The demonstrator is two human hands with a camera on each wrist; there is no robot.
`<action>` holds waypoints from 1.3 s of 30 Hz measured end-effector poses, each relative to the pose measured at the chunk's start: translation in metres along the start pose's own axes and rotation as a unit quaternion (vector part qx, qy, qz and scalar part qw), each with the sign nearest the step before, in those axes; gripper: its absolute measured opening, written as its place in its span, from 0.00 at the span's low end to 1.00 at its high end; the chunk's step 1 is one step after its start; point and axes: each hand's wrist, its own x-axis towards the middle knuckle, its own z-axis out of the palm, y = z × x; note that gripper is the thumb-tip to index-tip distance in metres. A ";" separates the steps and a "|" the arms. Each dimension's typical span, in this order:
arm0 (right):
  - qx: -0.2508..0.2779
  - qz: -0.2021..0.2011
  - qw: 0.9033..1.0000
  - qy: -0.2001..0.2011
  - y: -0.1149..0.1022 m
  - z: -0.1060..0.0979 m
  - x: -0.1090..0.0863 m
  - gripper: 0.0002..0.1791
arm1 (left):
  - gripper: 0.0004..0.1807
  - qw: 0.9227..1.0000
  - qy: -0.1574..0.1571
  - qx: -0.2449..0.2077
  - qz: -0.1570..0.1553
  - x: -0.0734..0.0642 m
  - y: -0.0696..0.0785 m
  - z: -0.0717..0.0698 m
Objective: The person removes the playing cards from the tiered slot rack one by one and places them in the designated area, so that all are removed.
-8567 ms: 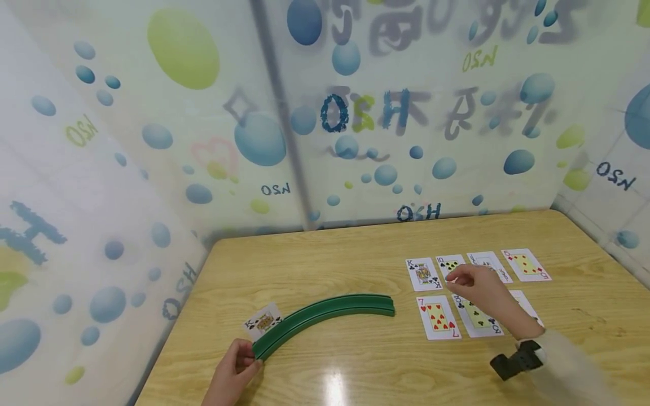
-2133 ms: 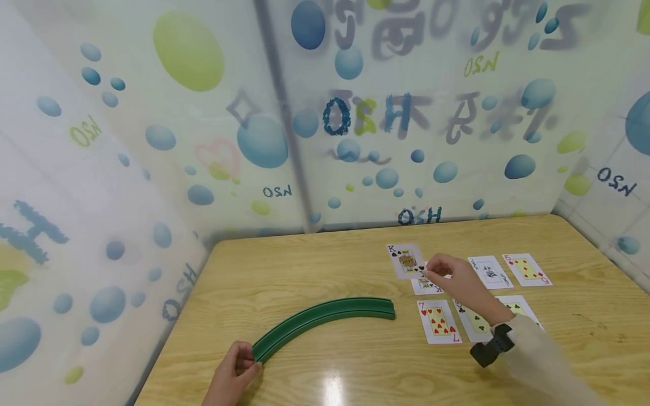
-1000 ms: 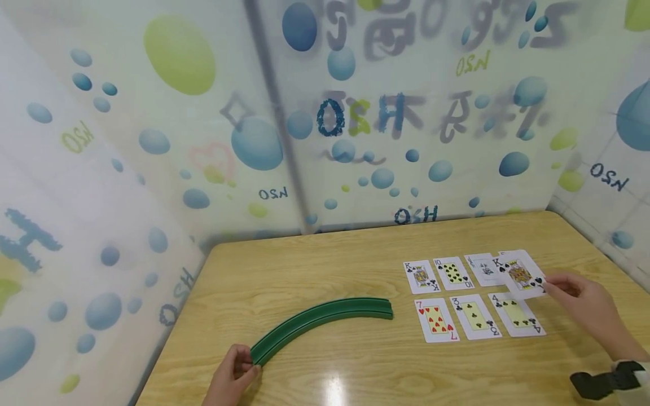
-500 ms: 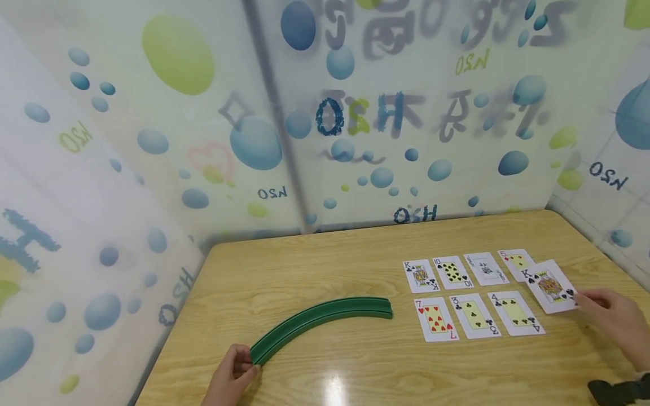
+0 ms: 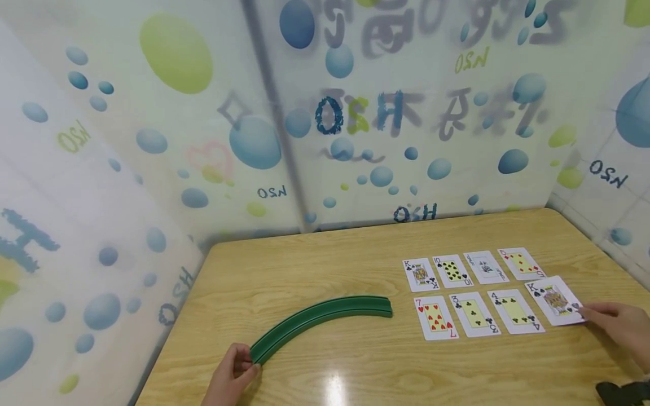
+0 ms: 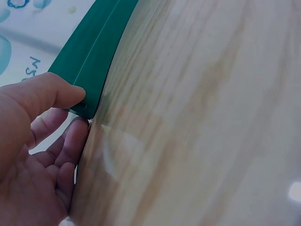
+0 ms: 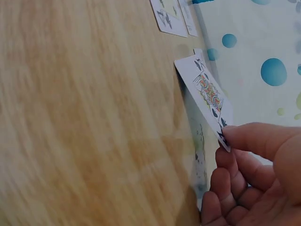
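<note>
The right hand [image 5: 622, 332] pinches the lower right corner of a king of spades playing card [image 5: 553, 300] between thumb and fingers. In the right wrist view the card [image 7: 207, 96] tilts, its far end just above the wooden tabletop. It is at the right end of the front row, beside the four of clubs [image 5: 516, 312] and in front of the five of diamonds [image 5: 520, 263]. The left hand [image 5: 231, 375] grips the near left end of a curved green card holder [image 5: 325, 310]. In the left wrist view, its thumb presses on top of the holder [image 6: 91, 56].
The back row also has a king of clubs [image 5: 420, 274], a ten of spades [image 5: 452, 271] and a joker [image 5: 486, 267]. The front row starts with a seven of hearts [image 5: 435, 317] and a three of clubs [image 5: 474, 314]. Patterned walls [image 5: 355, 169] border the table.
The king of spades, first at the holder's left end, was carried right in the right hand and lowered beside the four of clubs. The left hand stays on the holder.
</note>
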 end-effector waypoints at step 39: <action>-0.052 -0.028 0.998 0.027 0.006 0.003 -0.012 0.19 | 0.17 1.000 -0.017 0.001 0.007 0.004 0.005 0.005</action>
